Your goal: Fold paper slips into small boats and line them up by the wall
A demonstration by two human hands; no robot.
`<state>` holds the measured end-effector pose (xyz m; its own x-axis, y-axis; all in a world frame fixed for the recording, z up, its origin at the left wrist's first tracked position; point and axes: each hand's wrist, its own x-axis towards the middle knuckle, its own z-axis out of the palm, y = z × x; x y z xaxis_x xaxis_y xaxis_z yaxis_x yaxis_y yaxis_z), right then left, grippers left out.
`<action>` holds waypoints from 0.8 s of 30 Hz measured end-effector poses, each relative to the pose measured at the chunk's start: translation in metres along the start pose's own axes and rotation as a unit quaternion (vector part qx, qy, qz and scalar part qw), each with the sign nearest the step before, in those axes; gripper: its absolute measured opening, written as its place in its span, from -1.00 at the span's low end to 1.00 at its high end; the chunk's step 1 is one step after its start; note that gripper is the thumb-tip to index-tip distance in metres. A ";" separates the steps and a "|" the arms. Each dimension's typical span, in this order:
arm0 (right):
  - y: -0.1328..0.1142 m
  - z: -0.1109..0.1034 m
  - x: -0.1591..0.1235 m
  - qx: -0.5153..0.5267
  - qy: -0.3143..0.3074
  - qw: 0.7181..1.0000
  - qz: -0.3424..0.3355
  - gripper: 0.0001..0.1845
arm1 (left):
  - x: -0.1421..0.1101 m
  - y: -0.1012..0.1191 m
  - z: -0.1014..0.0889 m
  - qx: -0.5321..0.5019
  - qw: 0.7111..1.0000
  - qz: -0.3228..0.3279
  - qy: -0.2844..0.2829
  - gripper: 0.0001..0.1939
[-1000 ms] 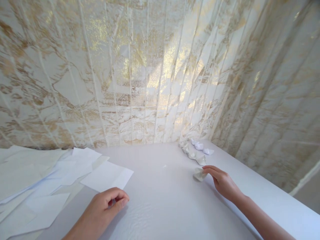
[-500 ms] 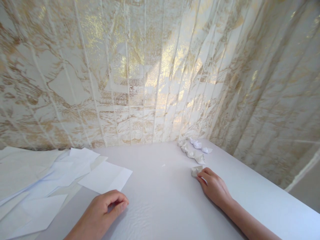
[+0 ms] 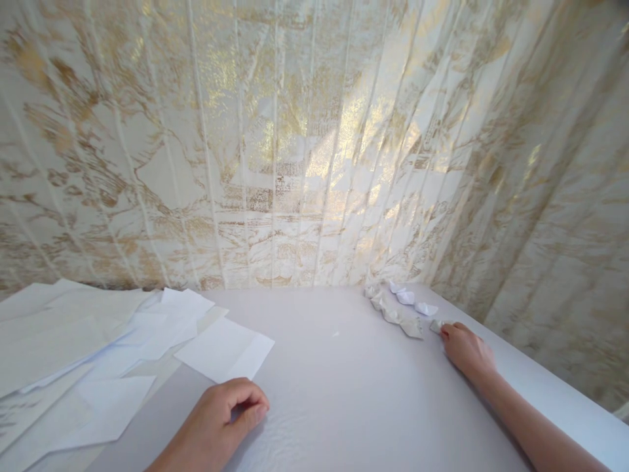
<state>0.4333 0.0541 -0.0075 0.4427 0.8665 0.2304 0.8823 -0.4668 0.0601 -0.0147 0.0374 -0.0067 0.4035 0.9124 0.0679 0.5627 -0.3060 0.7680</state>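
Observation:
At the right of the table, my right hand [image 3: 469,351] pinches a small greyish folded paper boat [image 3: 437,325] at its near side. Just left of it runs a row of several greyish folded paper pieces [image 3: 392,314], the closest one apart from the held piece. Behind the held piece are three white folded papers [image 3: 405,297] in a line. My left hand [image 3: 230,416] rests on the table at the lower middle, fingers curled and thumb meeting the fingertips, with nothing visible in it. A white paper sheet [image 3: 228,347] lies right beyond its knuckles.
A spread pile of white and greyish paper sheets [image 3: 73,334] covers the left of the white table [image 3: 339,400]. A tiny paper scrap [image 3: 336,334] lies mid-table. Patterned curtains [image 3: 275,144] hang along the back and right edges.
My right hand has carried the greyish folded paper to the right and farther back, beside the rows. The view has turned slightly left. My left hand keeps its curled pose.

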 end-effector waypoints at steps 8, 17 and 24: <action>-0.006 -0.006 0.014 0.037 0.071 0.997 -0.016 -0.75 | -0.004 0.008 -0.002 0.029 0.999 0.002 0.019 -0.81; -0.137 -0.046 -0.043 0.248 0.170 0.909 -0.289 -0.74 | 0.004 -0.015 -0.042 0.273 0.949 -0.110 0.114 -0.43; -0.244 -0.061 -0.132 0.351 -0.041 0.805 -0.477 -0.78 | 0.007 -0.049 -0.113 0.417 0.848 -0.263 0.195 -0.45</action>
<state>0.1499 0.0423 0.0066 -0.5063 0.7936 0.3375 0.6868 0.6078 -0.3987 -0.1208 0.0891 0.0283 -0.2393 0.9531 0.1851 0.9709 0.2340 0.0505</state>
